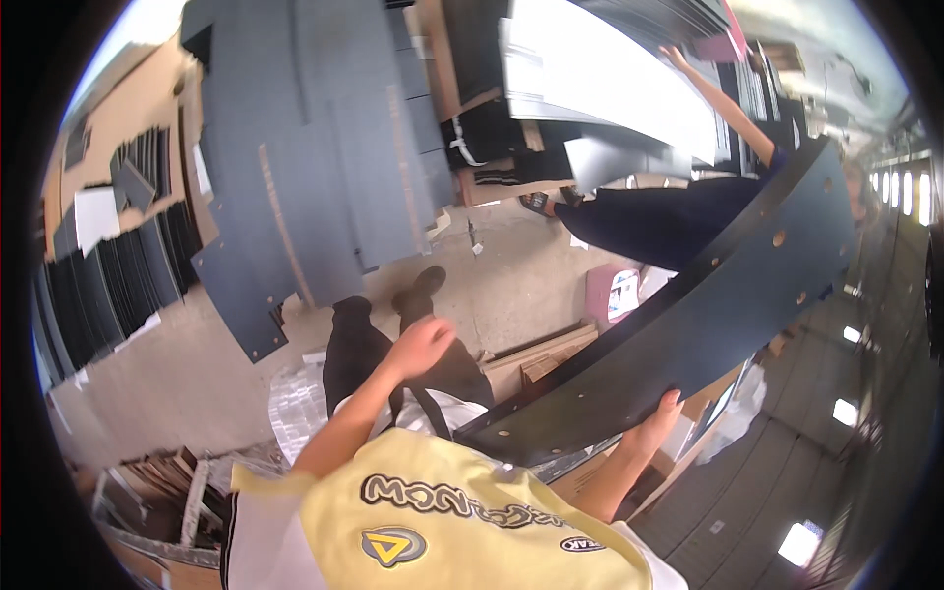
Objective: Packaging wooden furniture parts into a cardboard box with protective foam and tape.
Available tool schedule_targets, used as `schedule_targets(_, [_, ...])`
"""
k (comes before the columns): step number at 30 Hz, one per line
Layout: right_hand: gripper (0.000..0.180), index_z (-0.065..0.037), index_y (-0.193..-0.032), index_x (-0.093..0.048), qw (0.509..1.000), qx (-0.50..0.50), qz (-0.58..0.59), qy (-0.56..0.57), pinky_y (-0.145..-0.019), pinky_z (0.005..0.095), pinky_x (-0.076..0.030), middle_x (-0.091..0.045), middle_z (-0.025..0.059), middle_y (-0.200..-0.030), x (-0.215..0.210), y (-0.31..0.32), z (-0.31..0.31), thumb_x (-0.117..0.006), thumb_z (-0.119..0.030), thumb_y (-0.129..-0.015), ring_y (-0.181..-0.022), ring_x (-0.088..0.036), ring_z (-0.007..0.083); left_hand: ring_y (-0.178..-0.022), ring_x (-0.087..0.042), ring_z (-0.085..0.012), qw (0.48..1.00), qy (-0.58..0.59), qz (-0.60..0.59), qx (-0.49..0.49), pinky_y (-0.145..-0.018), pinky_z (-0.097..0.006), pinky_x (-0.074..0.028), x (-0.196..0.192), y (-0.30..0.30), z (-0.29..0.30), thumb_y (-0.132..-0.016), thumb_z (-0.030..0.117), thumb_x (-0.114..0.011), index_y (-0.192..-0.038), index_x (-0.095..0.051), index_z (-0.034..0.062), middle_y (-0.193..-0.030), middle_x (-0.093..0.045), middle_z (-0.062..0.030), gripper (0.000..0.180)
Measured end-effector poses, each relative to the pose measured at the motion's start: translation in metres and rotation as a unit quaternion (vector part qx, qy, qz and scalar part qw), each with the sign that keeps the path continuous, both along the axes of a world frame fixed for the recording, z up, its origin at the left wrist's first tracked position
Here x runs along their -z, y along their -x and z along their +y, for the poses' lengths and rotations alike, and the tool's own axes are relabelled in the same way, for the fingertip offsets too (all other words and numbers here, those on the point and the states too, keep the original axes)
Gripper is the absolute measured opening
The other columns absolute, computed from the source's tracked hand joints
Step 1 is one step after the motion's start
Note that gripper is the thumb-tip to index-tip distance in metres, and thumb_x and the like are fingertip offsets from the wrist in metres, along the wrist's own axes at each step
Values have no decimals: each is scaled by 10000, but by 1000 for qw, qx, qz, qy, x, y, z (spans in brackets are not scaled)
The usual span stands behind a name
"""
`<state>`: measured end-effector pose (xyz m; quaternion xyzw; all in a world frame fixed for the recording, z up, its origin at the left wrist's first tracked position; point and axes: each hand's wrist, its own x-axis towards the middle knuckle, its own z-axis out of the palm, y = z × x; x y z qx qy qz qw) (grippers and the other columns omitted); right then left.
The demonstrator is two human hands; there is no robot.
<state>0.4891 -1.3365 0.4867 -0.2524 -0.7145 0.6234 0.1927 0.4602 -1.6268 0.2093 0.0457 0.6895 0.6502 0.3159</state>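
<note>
My right hand grips the lower edge of a long dark grey board with several drilled holes along it. The thumb shows at the edge; the other fingers are mostly hidden. The board slants from beside my waist up to the far right. My left hand is in front of my body, above my dark trousers, with its fingers curled in and nothing visible in them. It does not touch the board. Ahead and to the left lies a stack of dark grey panels, some with small holes near their corners.
Beyond the board a co-worker in dark clothes reaches a hand over white sheets. A pink container stands on the concrete floor. Many thin dark panels stand at left, and a rack with boards is lower left.
</note>
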Motion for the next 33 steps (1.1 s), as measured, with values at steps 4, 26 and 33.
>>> schedule_targets(4, [745,-1,-1428,-391,997,68,29,29,-1041,400,-438,-519,122,-1360,-13,-37,57,-733,-399,-899,-1230,-527,269,-923,-586,-143,973,14,-47,-224,-815,-311,-502,36,170,202,-846,539,-745,-1166,-591,73,-1001,-627,-26,586])
schedule_targets(26, [410,30,-1253,-578,816,558,150,35,-920,313,-503,-654,85,-1175,-82,-242,202,-718,-176,-928,-1047,-618,146,-968,-632,-132,963,41,-172,204,-747,-288,-492,-216,133,204,-986,217,-627,-1244,-592,57,-1122,-663,-43,306])
schedule_targets(33, [477,63,-1286,-555,711,693,123,-10,-959,316,-482,-644,117,-1202,-87,-301,215,-721,-202,-926,-1090,-609,182,-600,-357,-47,897,82,145,409,-512,-263,-285,-195,100,430,-964,238,-662,-745,-504,46,-655,-433,54,331])
